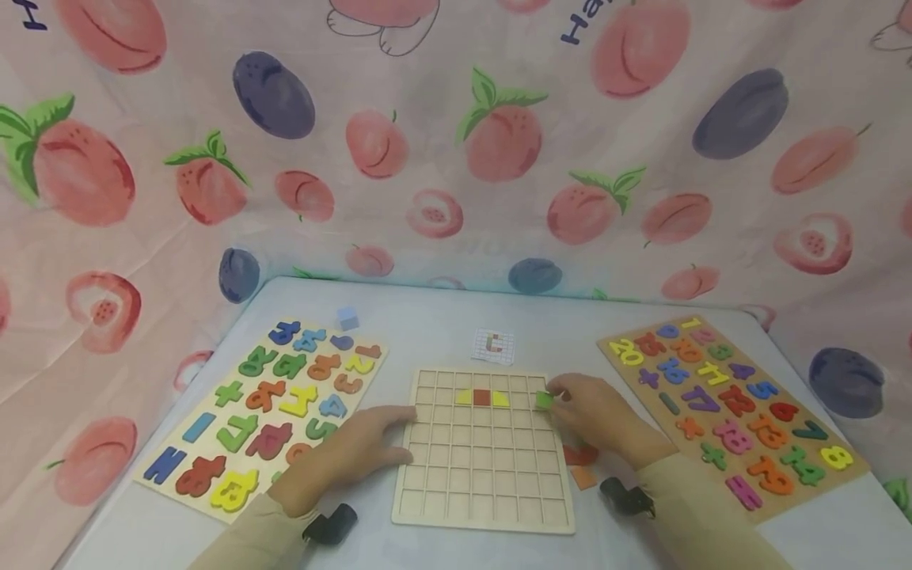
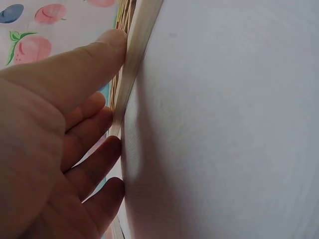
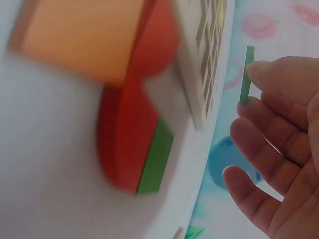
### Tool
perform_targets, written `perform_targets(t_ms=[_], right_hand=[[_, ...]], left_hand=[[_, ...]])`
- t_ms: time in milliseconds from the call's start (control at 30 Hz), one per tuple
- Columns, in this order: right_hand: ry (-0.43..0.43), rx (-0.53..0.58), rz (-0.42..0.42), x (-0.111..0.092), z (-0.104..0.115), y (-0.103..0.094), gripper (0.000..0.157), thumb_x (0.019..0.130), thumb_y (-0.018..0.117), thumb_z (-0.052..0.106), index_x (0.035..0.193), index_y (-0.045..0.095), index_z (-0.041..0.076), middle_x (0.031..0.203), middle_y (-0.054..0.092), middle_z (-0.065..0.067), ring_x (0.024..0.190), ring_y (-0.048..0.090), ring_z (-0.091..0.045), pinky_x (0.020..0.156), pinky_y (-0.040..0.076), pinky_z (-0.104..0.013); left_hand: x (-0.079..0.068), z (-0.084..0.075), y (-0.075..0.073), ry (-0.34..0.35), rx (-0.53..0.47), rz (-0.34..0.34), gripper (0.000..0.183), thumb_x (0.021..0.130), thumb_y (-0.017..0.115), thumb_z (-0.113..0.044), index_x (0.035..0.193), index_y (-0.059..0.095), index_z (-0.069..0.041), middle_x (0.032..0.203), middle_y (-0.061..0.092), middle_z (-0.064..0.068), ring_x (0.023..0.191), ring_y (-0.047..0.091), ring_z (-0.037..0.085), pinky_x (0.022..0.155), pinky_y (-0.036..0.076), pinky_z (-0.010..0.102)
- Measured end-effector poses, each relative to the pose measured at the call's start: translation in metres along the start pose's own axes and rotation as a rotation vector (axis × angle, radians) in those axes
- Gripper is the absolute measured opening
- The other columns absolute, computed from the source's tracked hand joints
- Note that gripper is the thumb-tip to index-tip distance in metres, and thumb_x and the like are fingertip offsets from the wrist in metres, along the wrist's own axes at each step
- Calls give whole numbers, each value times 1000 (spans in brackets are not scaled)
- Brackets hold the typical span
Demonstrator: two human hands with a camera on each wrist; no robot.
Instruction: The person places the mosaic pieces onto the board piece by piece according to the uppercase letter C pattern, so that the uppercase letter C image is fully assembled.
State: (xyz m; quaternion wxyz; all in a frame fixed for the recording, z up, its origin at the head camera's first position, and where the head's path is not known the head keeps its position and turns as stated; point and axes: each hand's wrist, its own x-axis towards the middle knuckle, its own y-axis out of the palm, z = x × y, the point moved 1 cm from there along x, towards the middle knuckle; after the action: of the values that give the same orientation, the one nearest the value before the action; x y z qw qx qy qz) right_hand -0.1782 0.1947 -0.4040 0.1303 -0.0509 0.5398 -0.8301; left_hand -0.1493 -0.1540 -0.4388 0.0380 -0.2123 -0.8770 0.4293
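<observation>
A pale wooden grid board point(image 1: 484, 507) lies in the middle of the table. My left hand point(image 1: 359, 447) is at its left side, with the thumb point(image 2: 113, 42) on the raised edge and the fingertips close along it. Between the thumb and forefinger of my right hand point(image 1: 594, 408) a thin green tile point(image 1: 545, 400) is pinched, over the board's upper right edge. In the right wrist view the green tile point(image 3: 246, 79) stands edge-on. Near the board's top, a red square tile point(image 1: 482, 397) sits between a yellow tile point(image 1: 465, 397) and another yellow tile point(image 1: 501, 399).
Beside the board's right edge lie red pieces point(image 3: 129, 134), an orange square point(image 1: 584, 476) and a green piece point(image 3: 155, 162). Number boards flank the grid, one on the left point(image 1: 214, 413), one on the right point(image 1: 769, 507). Behind are a pattern card point(image 1: 494, 344) and a light blue cube point(image 1: 347, 318).
</observation>
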Motion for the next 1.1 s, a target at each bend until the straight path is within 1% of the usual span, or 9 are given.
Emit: perform_targets(t_ms=[100, 200, 333, 400, 567, 767, 867, 1033, 1100], right_hand=[[12, 10, 11, 3, 7, 2, 30, 91, 68, 22, 116, 69, 5, 111, 69, -7, 103, 63, -28, 89, 54, -49], [32, 9, 39, 4, 15, 5, 32, 91, 68, 23, 118, 69, 6, 110, 68, -6, 104, 62, -28, 91, 53, -50], [-4, -2, 38, 6, 23, 7, 31, 91, 69, 21, 118, 70, 7, 112, 69, -6, 104, 64, -27, 92, 53, -48], [-35, -7, 33, 7, 26, 8, 29, 91, 69, 20, 117, 70, 7, 113, 69, -5, 104, 64, -26, 92, 53, -47], [-76, -7, 36, 13, 36, 11, 27, 91, 71, 22, 113, 71, 8, 109, 70, -3, 102, 64, -25, 93, 53, -46], [-129, -9, 46, 22, 47, 17, 21, 90, 71, 17, 109, 72, 9, 104, 71, -1, 98, 65, -22, 90, 54, -42], [-157, -9, 44, 25, 53, 19, 20, 89, 73, 18, 108, 72, 9, 103, 71, -1, 97, 65, -21, 89, 54, -40], [-200, -24, 31, 27, 60, 23, 19, 89, 74, 18, 105, 72, 10, 103, 71, -1, 94, 65, -18, 87, 54, -39], [-201, -25, 32, 27, 62, 24, 18, 89, 74, 18, 105, 72, 11, 103, 71, 0, 94, 65, -18, 87, 55, -38]], left_hand=[[2, 0, -1, 1, 3, -3, 58, 86, 80, -22, 138, 60, -11, 141, 57, 6, 137, 45, 31, 113, 37, 50], [1, -1, 0, -1, 3, -4, 58, 85, 81, -22, 138, 60, -11, 141, 58, 6, 137, 46, 31, 113, 37, 50], [1, -1, 0, -2, 2, -6, 57, 85, 81, -22, 138, 60, -12, 141, 58, 6, 137, 46, 31, 113, 37, 50], [1, -1, 0, -3, 1, -7, 57, 85, 81, -22, 137, 60, -12, 141, 58, 6, 136, 46, 31, 113, 37, 50], [1, -1, 0, -11, 5, -11, 57, 85, 81, -22, 138, 60, -12, 141, 58, 6, 137, 46, 30, 113, 37, 49], [1, -2, 0, -10, 8, -14, 57, 85, 81, -21, 137, 60, -12, 140, 58, 6, 136, 46, 30, 113, 37, 49], [1, -3, 0, -11, 7, -14, 57, 85, 81, -22, 137, 60, -12, 140, 58, 6, 136, 46, 30, 113, 37, 50], [1, -3, 0, -7, 5, -12, 57, 85, 81, -21, 137, 60, -11, 140, 58, 6, 136, 46, 30, 113, 37, 50], [1, -2, 0, -6, 2, -12, 57, 85, 81, -21, 137, 60, -11, 140, 58, 6, 136, 46, 30, 113, 37, 50]])
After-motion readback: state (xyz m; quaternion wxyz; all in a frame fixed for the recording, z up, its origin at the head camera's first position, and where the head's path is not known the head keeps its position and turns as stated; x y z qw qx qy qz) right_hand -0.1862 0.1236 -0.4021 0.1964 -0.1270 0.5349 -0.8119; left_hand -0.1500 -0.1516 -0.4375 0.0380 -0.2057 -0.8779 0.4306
